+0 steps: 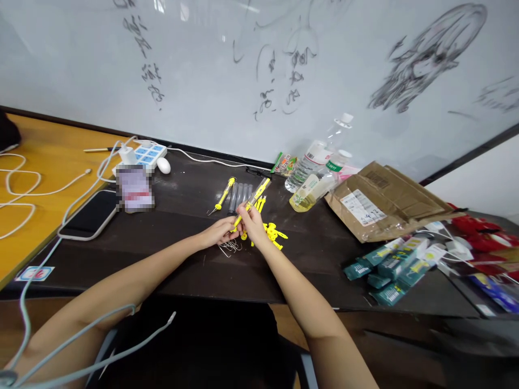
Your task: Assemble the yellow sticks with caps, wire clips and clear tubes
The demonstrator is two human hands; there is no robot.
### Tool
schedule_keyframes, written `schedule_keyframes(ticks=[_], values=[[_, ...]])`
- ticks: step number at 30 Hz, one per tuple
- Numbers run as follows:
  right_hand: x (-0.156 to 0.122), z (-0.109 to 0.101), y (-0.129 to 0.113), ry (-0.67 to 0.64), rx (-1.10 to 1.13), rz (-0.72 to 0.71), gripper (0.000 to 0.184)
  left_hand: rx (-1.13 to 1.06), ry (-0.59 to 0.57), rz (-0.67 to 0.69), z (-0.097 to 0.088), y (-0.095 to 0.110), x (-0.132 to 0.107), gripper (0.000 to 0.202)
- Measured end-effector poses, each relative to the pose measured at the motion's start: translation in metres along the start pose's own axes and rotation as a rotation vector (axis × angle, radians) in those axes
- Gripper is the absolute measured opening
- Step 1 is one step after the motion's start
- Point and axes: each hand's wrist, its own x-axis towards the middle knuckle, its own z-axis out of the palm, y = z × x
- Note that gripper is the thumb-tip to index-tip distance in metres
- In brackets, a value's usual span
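Both my hands meet over the dark table. My left hand and my right hand are closed together on a thin yellow tool with a clear tube that slants up to the right. Under them lie several yellow plastic pieces and a small bunch of wire hooks. A second yellow tool and several clear tubes lie just beyond my hands.
A phone and a power strip with white cables are at the left. Plastic bottles, a torn cardboard package and green boxes sit at the right. A whiteboard wall stands behind.
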Motion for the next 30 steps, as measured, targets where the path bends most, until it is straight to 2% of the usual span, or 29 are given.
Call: schedule_keyframes(ticks=[4,10,16,22,25,30], values=[[0.005,-0.003,0.000,-0.007,0.091,0.026,0.036,0.054,0.078,0.037,0.000,0.003,-0.001,0.019],[0.011,-0.011,-0.002,0.185,0.190,0.012,0.036,0.060,0.096,0.083,-0.003,0.003,0.001,0.033],[0.019,-0.035,-0.013,0.333,0.305,-0.021,0.039,-0.085,0.158,0.091,-0.004,0.009,0.000,0.025],[0.027,-0.051,-0.005,0.546,0.290,-0.007,0.041,-0.231,0.261,0.166,-0.005,0.017,-0.003,0.019],[0.028,-0.048,0.003,0.508,0.110,0.012,0.040,-0.267,0.329,0.233,-0.006,0.019,-0.003,0.018],[0.027,-0.032,0.009,0.244,-0.388,0.049,0.058,-0.269,0.485,0.271,-0.009,0.022,-0.003,0.016]])
